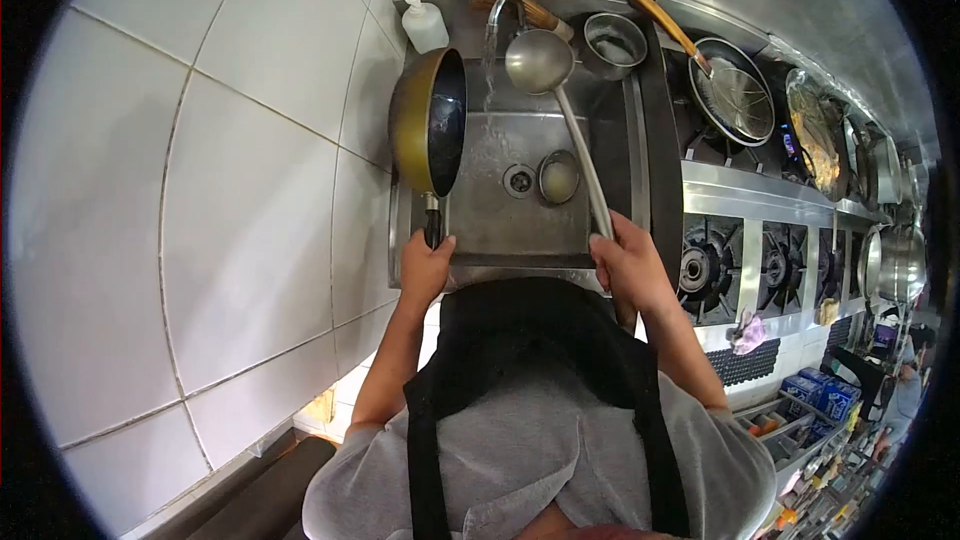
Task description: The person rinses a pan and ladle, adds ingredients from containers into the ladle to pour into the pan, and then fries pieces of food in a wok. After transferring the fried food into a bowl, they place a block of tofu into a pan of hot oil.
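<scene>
My left hand [427, 263] is closed round the black handle of a deep frying pan [412, 120], yellow-brown outside and dark inside. The pan is tipped on its side over the left part of the sink, its inside facing right. In my right hand [628, 258] is the long handle of a metal ladle [540, 61], its bowl up near the faucet [505, 8]. Water runs from the faucet between pan and ladle into the steel sink [480, 225]. A small metal bowl [558, 177] rests in the basin beside the drain [519, 180].
A white pump bottle [425, 23] and a bamboo brush [530, 10] stand behind the basin. At the back right corner is a metal pot [614, 44]. Gas burners [706, 265] lie to the right, with a pan and wooden-handled strainer [738, 100]. A tiled wall [250, 190] borders the left.
</scene>
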Available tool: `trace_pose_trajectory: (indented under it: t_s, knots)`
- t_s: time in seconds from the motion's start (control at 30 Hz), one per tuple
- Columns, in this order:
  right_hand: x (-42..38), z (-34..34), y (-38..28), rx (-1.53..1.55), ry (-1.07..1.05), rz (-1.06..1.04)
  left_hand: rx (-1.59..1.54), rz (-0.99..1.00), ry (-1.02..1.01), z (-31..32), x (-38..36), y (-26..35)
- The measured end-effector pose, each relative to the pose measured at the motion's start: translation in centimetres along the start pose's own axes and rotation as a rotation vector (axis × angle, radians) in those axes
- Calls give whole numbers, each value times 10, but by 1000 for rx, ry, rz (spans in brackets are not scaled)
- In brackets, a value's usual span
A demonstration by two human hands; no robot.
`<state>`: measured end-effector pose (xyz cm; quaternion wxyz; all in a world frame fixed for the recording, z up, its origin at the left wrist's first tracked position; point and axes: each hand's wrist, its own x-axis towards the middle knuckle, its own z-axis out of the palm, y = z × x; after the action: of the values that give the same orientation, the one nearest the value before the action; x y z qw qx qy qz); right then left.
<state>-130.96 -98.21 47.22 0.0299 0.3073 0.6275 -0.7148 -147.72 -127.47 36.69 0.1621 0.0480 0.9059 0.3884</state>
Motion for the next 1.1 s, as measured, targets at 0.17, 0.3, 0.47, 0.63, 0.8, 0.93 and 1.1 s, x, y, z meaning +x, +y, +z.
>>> trace_pose_trajectory:
  t_s: [0.17, 0.3, 0.47, 0.63, 0.8, 0.93, 1.1]
  knots:
    - [47, 5, 15, -258, -145, -41, -136, 43, 51, -10, -28, 2]
    - [64, 7, 45, -940, 222, -261, -163, -40, 82, -17, -42, 8]
    - [50, -24, 36, -988, 307, -171, -211, 105, 187, -26, -43, 15]
    - [18, -32, -7, -529, 197, -238, -162, 161, 222, -51, -44, 41]
    - [14, -21, -45, -215, -2, -55, -171, 182, 235, -59, -46, 58]
    - [16, -19, -51, -137, -46, -34, -100, 220, 260, -64, -52, 68]
    - [10, -20, -71, 199, -134, 67, -109, 175, 267, -67, -57, 71]
